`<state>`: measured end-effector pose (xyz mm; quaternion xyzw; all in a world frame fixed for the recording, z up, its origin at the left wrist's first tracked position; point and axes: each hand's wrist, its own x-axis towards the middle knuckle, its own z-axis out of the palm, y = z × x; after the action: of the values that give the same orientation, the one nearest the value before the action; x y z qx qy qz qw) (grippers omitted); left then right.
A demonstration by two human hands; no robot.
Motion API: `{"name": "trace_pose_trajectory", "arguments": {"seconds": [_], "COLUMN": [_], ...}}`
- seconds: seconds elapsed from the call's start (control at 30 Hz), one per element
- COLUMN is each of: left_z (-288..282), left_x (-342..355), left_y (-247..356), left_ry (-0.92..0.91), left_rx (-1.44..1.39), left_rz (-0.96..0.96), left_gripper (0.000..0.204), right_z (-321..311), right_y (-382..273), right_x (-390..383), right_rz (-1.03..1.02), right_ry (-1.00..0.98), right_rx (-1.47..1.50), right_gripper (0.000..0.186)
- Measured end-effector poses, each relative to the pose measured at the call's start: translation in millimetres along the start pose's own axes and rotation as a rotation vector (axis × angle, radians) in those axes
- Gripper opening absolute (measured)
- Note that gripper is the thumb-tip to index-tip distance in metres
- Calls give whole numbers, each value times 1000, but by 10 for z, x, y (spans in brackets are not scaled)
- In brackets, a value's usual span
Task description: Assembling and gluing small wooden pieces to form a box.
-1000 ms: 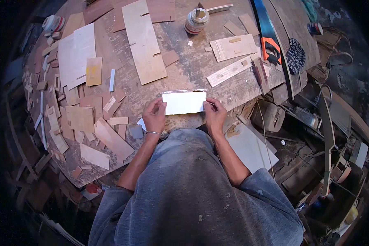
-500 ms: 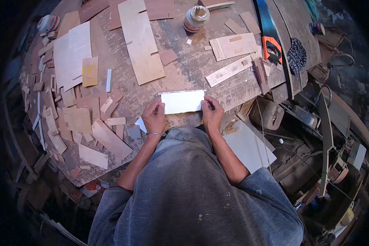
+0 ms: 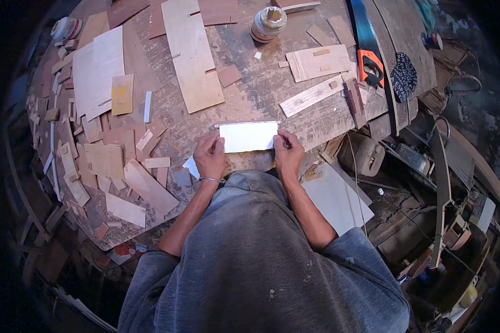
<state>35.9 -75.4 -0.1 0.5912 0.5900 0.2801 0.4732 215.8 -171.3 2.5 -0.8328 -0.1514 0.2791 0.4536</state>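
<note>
Between left hand and right hand: white panel (long axis sideways).

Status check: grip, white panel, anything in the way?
Left hand and right hand grip white panel at opposite ends. Panel at near edge of bench. Wood scraps left, handsaw right, neither touching.

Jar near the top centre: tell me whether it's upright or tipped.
Upright: the jar stands on the bench, rim uppermost, side showing below.
</note>
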Motion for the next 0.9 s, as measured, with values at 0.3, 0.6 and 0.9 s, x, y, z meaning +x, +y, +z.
{"name": "trace_pose_trajectory", "arguments": {"seconds": [0.3, 0.6, 0.9], "left_z": [35, 25, 23], "left_x": [22, 20, 23], "left_y": [54, 3, -5], "left_ry": [4, 9, -4], "left_rx": [-21, 3, 30], "left_rz": [-14, -15, -79], "left_gripper": [24, 24, 26], "right_z": [2, 46, 31], "right_y": [27, 30, -15], "right_x": [54, 48, 34], "right_rz": [-12, -6, 53], "right_ry": [-3, 17, 10], "right_rx": [-17, -7, 19], "right_gripper": [21, 21, 21]}}
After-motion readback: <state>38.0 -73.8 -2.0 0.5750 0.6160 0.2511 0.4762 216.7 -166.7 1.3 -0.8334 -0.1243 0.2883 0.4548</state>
